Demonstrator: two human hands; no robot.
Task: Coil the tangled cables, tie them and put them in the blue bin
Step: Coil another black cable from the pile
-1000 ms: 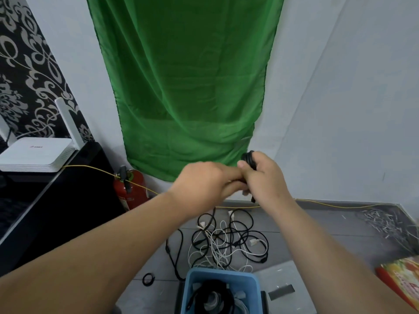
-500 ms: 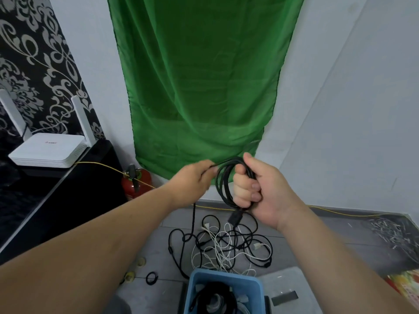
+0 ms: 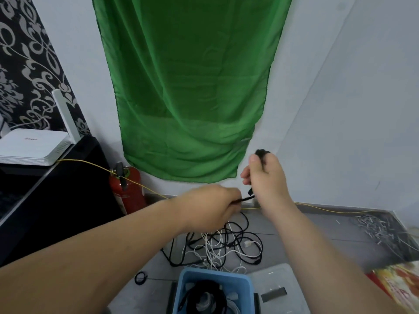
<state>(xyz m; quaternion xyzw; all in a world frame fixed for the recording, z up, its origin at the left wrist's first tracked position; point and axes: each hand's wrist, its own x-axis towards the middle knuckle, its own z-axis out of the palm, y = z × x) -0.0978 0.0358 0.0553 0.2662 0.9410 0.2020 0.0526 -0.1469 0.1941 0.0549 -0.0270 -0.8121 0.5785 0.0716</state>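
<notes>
My right hand [image 3: 266, 177] is raised in front of the wall and closed around a coiled black cable [image 3: 262, 153], whose top shows above my fingers. My left hand [image 3: 212, 206] sits lower and to the left, pinching the loose end of that cable [image 3: 247, 197] near its plug. Below both hands a tangle of black and white cables [image 3: 223, 245] lies on the grey floor. The blue bin [image 3: 214, 276] stands at the bottom centre with coiled cables inside.
A red fire extinguisher [image 3: 128, 189] stands against the wall beside a black cabinet [image 3: 56, 200] carrying a white router [image 3: 34, 147]. A thin yellow wire [image 3: 328, 210] runs along the wall base. A green cloth [image 3: 186, 87] hangs behind. A small black ring [image 3: 140, 278] lies left of the bin.
My left hand dropped lower and now pulls the cable's loose end out sideways. My right hand turned, so the coil that showed as open loops is mostly hidden in my fist.
</notes>
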